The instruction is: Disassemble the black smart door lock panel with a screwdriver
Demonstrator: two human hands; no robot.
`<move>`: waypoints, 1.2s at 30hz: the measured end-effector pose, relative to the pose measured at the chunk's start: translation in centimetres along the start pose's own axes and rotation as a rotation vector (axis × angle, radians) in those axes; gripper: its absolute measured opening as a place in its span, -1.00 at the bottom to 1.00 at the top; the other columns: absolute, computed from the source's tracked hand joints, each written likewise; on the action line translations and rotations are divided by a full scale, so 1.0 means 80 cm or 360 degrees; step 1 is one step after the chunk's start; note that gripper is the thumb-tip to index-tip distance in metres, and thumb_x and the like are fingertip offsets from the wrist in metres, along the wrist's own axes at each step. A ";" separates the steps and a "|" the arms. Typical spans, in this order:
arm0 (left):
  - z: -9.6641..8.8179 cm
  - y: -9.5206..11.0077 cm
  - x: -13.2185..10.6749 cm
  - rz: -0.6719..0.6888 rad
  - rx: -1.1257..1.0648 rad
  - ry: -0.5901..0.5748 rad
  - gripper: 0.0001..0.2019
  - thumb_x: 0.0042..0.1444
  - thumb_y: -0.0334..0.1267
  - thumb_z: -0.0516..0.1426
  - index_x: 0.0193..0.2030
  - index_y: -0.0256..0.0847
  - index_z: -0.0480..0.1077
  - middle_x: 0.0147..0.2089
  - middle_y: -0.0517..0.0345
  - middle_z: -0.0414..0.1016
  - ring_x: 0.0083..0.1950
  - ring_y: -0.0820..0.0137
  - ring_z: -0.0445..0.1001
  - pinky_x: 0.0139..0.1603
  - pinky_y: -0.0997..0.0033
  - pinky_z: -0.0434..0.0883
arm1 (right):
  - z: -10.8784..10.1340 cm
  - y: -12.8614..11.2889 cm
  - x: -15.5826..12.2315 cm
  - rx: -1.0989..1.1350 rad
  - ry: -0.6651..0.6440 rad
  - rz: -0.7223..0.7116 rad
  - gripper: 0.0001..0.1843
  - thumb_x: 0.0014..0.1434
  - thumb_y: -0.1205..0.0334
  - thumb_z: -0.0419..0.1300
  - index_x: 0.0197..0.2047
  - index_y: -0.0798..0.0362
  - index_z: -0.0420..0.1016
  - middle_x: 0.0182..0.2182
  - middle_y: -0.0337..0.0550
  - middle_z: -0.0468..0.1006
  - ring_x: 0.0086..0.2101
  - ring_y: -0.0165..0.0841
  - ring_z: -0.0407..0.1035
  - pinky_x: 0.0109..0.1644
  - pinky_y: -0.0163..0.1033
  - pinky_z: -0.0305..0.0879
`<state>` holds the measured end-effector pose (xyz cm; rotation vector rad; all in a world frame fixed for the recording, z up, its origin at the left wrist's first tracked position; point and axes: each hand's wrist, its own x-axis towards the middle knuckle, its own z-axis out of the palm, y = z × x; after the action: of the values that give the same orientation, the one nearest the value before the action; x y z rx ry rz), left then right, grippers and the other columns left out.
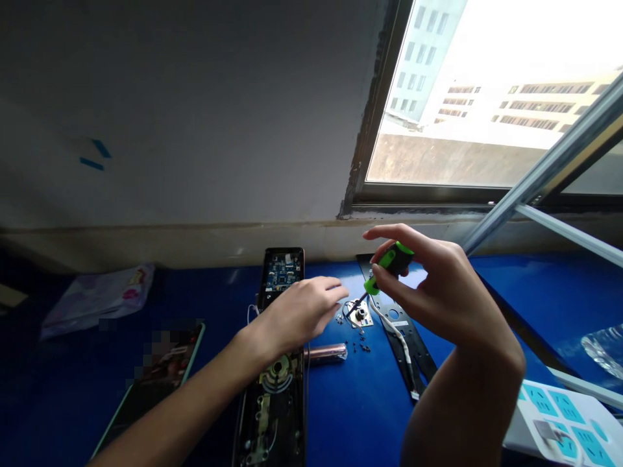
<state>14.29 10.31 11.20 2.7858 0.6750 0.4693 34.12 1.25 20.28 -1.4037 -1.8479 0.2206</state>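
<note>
In my right hand [433,285] is a green and black screwdriver [389,266], its shaft slanting down to the left. The tip is close to a small whitish plate with a round dark part [361,314] and thin wires. My left hand [311,305] reaches over a long black lock housing [277,408], fingers curled together near the screwdriver's tip. Anything in those fingers is hidden. A circuit board [283,272] shows at the housing's far end. Small dark screws [364,347] and shiny screws [339,319] lie close by.
A pinkish metallic cylinder [328,353] lies beside the housing. To the right are a black perforated plate [396,318], a white cable [396,334] and a power strip [564,415]. A phone-like device [156,376] and a plastic packet [102,295] lie left on the blue table [350,415].
</note>
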 end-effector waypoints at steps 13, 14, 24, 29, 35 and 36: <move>0.031 -0.026 -0.184 -0.1480 0.0041 0.0467 -0.28 0.36 0.32 0.00 0.60 0.29 0.04 0.70 0.03 -0.16 0.64 -0.41 -0.13 0.42 -0.64 0.14 | 0.081 -0.056 0.027 0.0219 0.0398 -0.0388 -0.63 0.31 0.29 0.39 0.17 -0.05 0.53 -0.10 -0.16 0.70 -0.10 -0.24 0.63 0.02 -0.06 0.65; 0.033 -0.025 -0.188 -0.1540 0.0000 0.0427 -0.28 0.36 0.34 -0.02 0.60 0.30 0.03 0.71 0.02 -0.20 0.64 -0.45 -0.16 0.41 -0.68 0.11 | 0.087 -0.059 0.028 0.0211 0.0402 -0.0400 -0.64 0.32 0.29 0.38 0.16 -0.06 0.54 -0.10 -0.16 0.71 -0.11 -0.24 0.64 0.02 -0.05 0.66; 0.023 -0.058 -0.167 -0.1143 -0.0417 0.0633 -0.33 0.43 0.15 0.03 0.61 0.11 0.04 0.70 -0.02 -0.15 0.68 -0.14 -0.13 0.56 -0.37 0.08 | 0.125 -0.066 0.038 0.0129 0.0368 -0.0521 -0.66 0.28 0.33 0.41 0.10 -0.01 0.53 -0.13 -0.13 0.73 -0.15 -0.26 0.66 -0.02 -0.12 0.66; 0.030 -0.057 -0.152 -0.0833 -0.0698 0.0630 -0.41 0.44 -0.02 0.09 0.55 0.00 0.15 0.60 -0.02 0.19 0.60 0.08 0.18 0.58 -0.08 0.21 | 0.128 -0.069 0.038 0.0028 0.0338 -0.0533 -0.68 0.28 0.36 0.40 0.09 0.01 0.54 -0.11 -0.10 0.74 -0.17 -0.27 0.68 -0.05 -0.16 0.66; 0.046 -0.051 -0.153 -0.0750 -0.0932 0.0677 -0.53 0.49 -0.09 0.05 0.48 0.04 0.24 0.51 0.05 0.35 0.48 0.20 0.38 0.48 0.10 0.39 | 0.134 -0.067 0.039 0.0016 0.0325 -0.0547 -0.66 0.29 0.33 0.41 0.10 -0.03 0.55 -0.11 -0.14 0.75 -0.16 -0.27 0.68 -0.08 -0.18 0.66; 0.047 -0.051 -0.154 -0.0738 -0.0939 0.0671 -0.53 0.49 -0.10 0.05 0.48 0.04 0.25 0.51 0.06 0.34 0.48 0.20 0.38 0.47 0.12 0.40 | 0.136 -0.066 0.039 0.0017 0.0322 -0.0557 -0.66 0.29 0.32 0.41 0.11 -0.03 0.55 -0.10 -0.14 0.74 -0.16 -0.28 0.68 -0.07 -0.18 0.66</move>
<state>3.64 7.37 3.39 1.9178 1.0321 0.9748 22.69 5.37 17.46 -1.0313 -1.8801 -0.0853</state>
